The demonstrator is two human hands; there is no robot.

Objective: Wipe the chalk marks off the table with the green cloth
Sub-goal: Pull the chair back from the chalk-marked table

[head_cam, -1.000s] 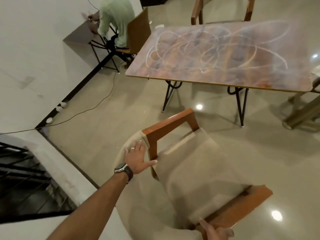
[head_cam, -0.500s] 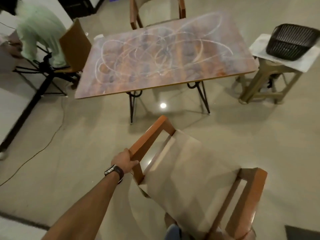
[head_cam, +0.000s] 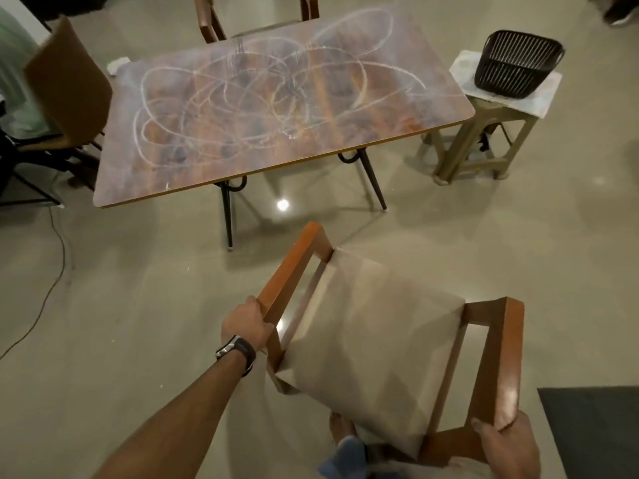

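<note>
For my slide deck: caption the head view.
Both hands, left hand and right hand, grip an armchair near the chalk-scribbled table.

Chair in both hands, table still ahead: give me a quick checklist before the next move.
1. Left hand grip on the chair armrest: ok, fingers curled round the rail.
2. Right hand grip on the other armrest: ok.
3. Floor between chair and table: ok, bare; a cable lies off to the left.
4. Chalk marks: not ok, loops cover the tabletop, unwiped.
5. Green cloth located: cannot tell, none in view; the black basket on the stool hides its contents.
6. A hand free for wiping: not ok, both hold the chair.
</note>
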